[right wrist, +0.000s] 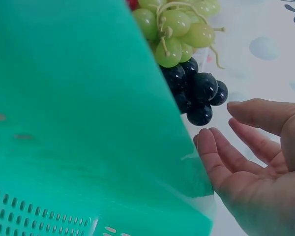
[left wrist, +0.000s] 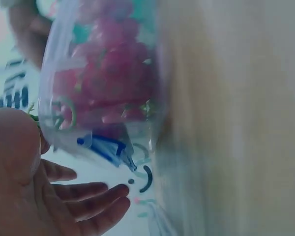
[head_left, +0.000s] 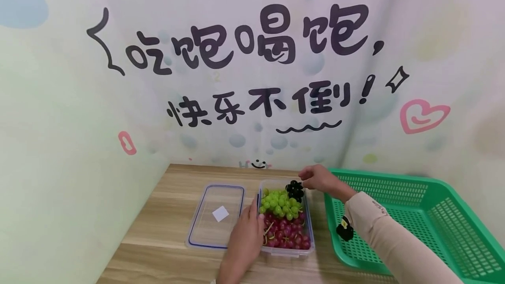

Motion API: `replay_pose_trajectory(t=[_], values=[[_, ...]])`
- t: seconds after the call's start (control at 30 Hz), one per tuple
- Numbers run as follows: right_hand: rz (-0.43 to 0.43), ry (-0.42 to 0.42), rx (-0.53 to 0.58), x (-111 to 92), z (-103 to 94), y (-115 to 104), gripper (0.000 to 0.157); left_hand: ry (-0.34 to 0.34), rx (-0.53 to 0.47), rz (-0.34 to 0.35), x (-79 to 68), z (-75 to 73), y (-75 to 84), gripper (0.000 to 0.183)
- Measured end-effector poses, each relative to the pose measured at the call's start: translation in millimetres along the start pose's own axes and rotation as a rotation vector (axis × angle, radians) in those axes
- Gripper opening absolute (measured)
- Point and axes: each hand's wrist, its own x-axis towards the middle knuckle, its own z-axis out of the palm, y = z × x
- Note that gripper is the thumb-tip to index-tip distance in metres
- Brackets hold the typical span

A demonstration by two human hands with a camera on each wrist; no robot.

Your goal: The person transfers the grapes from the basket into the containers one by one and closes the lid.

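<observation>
A clear plastic food container (head_left: 285, 252) stands on the wooden table. Red grapes (head_left: 286, 233) fill its near part, green grapes (head_left: 279, 204) lie in the middle, and a small bunch of black grapes (head_left: 294, 191) sits in the far right corner. My left hand (head_left: 245, 231) is along the container's left side, thumb by the rim. In the left wrist view its fingers (left wrist: 96, 201) extend below a blue-edged clip. Beside the black grapes, my right hand (head_left: 319, 180) hovers at the far right corner, fingers loosely bent and apart, with nothing between them (right wrist: 258, 162).
Left of the container lies its clear lid (head_left: 207, 233) with a blue seal and a white square label (head_left: 220, 214). A green perforated basket (head_left: 453, 200) stands at the right, under my right sleeve (head_left: 388, 236). Behind the table rises a wall with black lettering (head_left: 276, 34).
</observation>
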Motion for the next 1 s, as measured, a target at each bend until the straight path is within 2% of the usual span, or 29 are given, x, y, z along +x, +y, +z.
replay_pose_trajectory(t=[0.17,0.3,0.37,0.5,0.63,0.77,1.0], values=[[-0.013,0.014,0.006,-3.9,-2.9,-1.3,0.027,0.067,0.242,0.064,-8.4,5.0,9.1,0.06],[-0.013,0.023,0.024,-5.6,-3.1,-0.3,0.026,0.063,0.294,0.05,-11.7,4.8,11.4,0.067],[-0.021,0.026,0.036,-6.6,-3.6,0.3,0.026,0.036,0.254,0.025,-11.9,3.6,11.0,0.069],[-0.034,0.035,0.059,-9.3,-5.8,0.0,0.026,-0.035,0.11,-0.016,-9.9,1.6,8.1,0.065],[-0.03,0.032,0.072,-11.1,-6.9,-1.7,0.026,-0.079,0.005,-0.026,-8.3,-0.3,4.5,0.062],[-0.022,0.025,0.079,-12.3,-7.1,-3.5,0.027,-0.076,-0.056,-0.031,-7.5,-1.6,2.7,0.058],[0.0,0.029,0.089,-12.3,-6.2,-6.1,0.026,-0.025,-0.114,-0.024,-6.0,-3.8,-2.6,0.05]])
